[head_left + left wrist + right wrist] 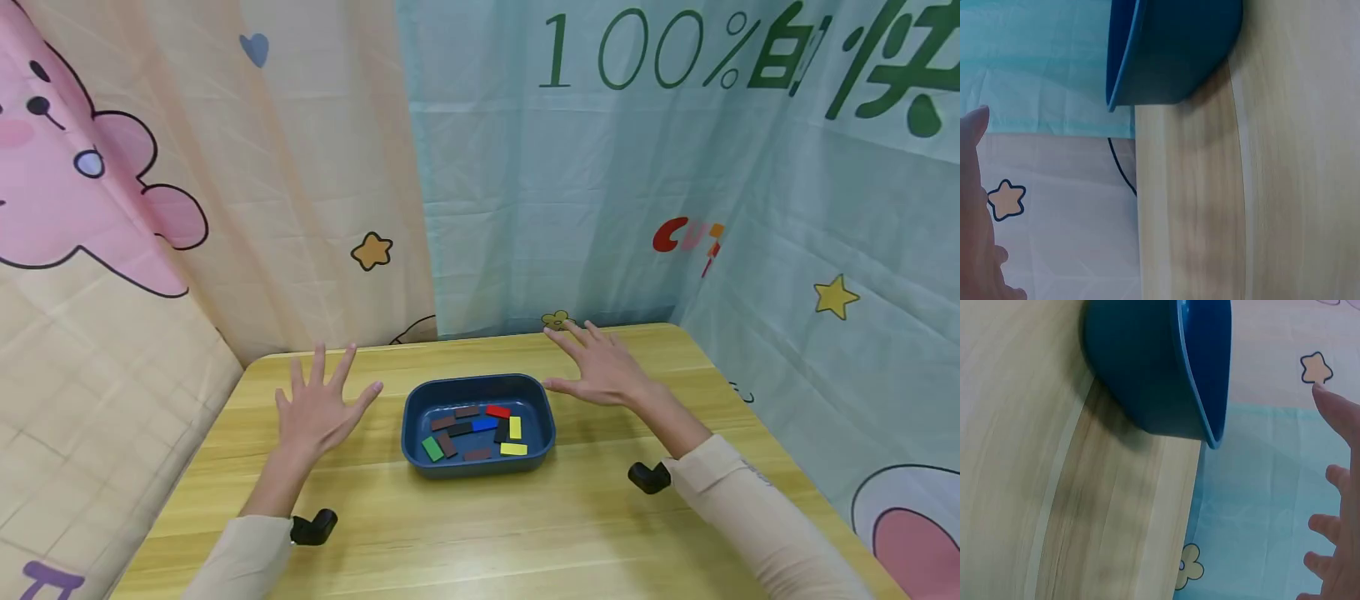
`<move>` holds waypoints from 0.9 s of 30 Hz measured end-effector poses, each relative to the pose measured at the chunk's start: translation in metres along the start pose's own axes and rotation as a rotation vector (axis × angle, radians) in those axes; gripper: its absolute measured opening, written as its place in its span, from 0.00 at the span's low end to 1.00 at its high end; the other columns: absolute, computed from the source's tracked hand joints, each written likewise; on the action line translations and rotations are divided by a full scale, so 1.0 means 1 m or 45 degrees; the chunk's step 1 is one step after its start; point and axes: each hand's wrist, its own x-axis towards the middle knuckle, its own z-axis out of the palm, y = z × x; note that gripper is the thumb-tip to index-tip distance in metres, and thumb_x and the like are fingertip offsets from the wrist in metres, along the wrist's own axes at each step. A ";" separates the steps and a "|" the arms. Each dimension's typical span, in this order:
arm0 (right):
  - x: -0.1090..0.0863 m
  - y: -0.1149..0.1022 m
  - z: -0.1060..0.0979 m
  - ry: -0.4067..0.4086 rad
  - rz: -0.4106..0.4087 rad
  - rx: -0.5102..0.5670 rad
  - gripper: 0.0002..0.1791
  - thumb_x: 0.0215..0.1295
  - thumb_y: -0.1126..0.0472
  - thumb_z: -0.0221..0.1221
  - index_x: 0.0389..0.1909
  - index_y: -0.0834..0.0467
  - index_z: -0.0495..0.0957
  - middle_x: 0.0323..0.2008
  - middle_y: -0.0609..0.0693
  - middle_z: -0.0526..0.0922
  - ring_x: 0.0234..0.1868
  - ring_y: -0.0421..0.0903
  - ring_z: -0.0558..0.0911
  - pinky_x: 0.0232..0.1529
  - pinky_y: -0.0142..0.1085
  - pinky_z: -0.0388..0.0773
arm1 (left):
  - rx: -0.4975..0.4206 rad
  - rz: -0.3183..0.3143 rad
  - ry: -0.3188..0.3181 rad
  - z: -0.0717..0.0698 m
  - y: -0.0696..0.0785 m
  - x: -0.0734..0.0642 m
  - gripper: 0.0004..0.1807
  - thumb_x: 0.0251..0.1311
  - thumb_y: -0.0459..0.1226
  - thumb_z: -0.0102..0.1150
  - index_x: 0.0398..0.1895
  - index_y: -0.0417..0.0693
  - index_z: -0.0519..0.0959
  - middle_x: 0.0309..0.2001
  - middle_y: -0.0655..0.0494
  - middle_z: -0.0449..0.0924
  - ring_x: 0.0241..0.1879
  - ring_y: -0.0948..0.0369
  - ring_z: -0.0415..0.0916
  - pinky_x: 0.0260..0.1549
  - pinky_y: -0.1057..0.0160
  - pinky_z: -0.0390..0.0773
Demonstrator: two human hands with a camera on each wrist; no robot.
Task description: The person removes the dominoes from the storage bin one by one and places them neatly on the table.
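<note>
Left hand (317, 421), dark-blue rounded-rectangular tub (480, 468), right hand (606, 371).
The left hand's fingers spread wide, apart from the tub; only the head view shows the small oblong green, brown, black, blue, red and yellow blocks (484, 425) inside; the right hand's fingers, also wide, near its rim. Wrist views show its outer wall (1179, 53).

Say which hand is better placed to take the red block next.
Probably the right hand. Its fingers are spread and empty, its thumb is near the tub's rim, and the red block lies nearer it than the equally empty left hand.
</note>
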 end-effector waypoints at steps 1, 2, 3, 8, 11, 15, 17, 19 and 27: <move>0.001 -0.001 0.001 -0.001 -0.014 0.016 0.51 0.66 0.25 0.55 0.82 0.47 0.56 0.80 0.61 0.54 0.77 0.71 0.52 0.69 0.74 0.50 | -0.030 0.006 -0.012 0.000 0.002 -0.002 0.49 0.68 0.73 0.40 0.85 0.63 0.46 0.82 0.37 0.35 0.74 0.24 0.34 0.58 0.13 0.43; 0.002 -0.002 0.002 -0.003 -0.029 0.029 0.51 0.66 0.26 0.55 0.82 0.48 0.57 0.79 0.62 0.55 0.77 0.70 0.54 0.70 0.72 0.51 | -0.065 0.017 -0.023 -0.001 0.004 -0.004 0.49 0.69 0.72 0.40 0.85 0.62 0.45 0.82 0.36 0.35 0.74 0.24 0.35 0.58 0.14 0.46; 0.004 -0.004 0.002 -0.005 -0.039 0.047 0.50 0.66 0.26 0.56 0.82 0.49 0.58 0.79 0.62 0.56 0.77 0.69 0.55 0.70 0.71 0.53 | -0.115 0.028 -0.036 -0.001 0.007 -0.006 0.49 0.70 0.71 0.40 0.86 0.61 0.44 0.82 0.35 0.36 0.74 0.24 0.37 0.58 0.15 0.49; 0.011 -0.010 0.014 -0.045 -0.109 0.124 0.49 0.67 0.27 0.56 0.81 0.51 0.60 0.78 0.61 0.60 0.75 0.64 0.62 0.70 0.66 0.59 | -0.558 0.038 -0.124 0.006 0.024 -0.024 0.46 0.77 0.62 0.43 0.85 0.52 0.40 0.82 0.35 0.35 0.78 0.32 0.35 0.68 0.23 0.45; 0.017 -0.017 0.022 -0.070 -0.166 0.197 0.49 0.68 0.28 0.56 0.81 0.53 0.60 0.77 0.61 0.61 0.74 0.64 0.63 0.70 0.65 0.61 | -0.877 -0.041 -0.197 0.013 0.038 -0.039 0.46 0.78 0.58 0.45 0.85 0.50 0.37 0.83 0.40 0.35 0.79 0.38 0.33 0.71 0.27 0.40; 0.025 -0.029 0.029 -0.085 -0.247 0.281 0.47 0.68 0.30 0.58 0.80 0.54 0.62 0.76 0.59 0.63 0.74 0.62 0.64 0.70 0.63 0.62 | -1.198 -0.219 -0.254 0.024 0.056 -0.060 0.47 0.77 0.54 0.52 0.85 0.51 0.38 0.83 0.42 0.38 0.79 0.37 0.37 0.71 0.29 0.46; 0.030 -0.035 0.034 -0.099 -0.277 0.308 0.46 0.69 0.31 0.58 0.79 0.53 0.62 0.76 0.58 0.63 0.75 0.61 0.64 0.71 0.62 0.62 | -1.304 -0.297 -0.241 0.032 0.064 -0.070 0.47 0.77 0.50 0.55 0.85 0.49 0.39 0.82 0.39 0.41 0.78 0.34 0.41 0.71 0.30 0.50; 0.035 -0.040 0.038 -0.115 -0.304 0.326 0.46 0.69 0.30 0.57 0.79 0.52 0.63 0.76 0.57 0.64 0.75 0.59 0.64 0.72 0.61 0.61 | -1.379 -0.351 -0.201 0.039 0.071 -0.077 0.45 0.77 0.44 0.56 0.84 0.44 0.40 0.81 0.37 0.43 0.77 0.33 0.43 0.71 0.31 0.52; 0.054 -0.059 0.048 -0.152 -0.355 0.381 0.43 0.70 0.33 0.58 0.78 0.53 0.64 0.75 0.53 0.66 0.75 0.55 0.64 0.73 0.57 0.61 | -1.582 -0.483 -0.087 0.070 0.084 -0.087 0.40 0.78 0.33 0.51 0.82 0.34 0.40 0.79 0.31 0.43 0.76 0.31 0.45 0.71 0.35 0.56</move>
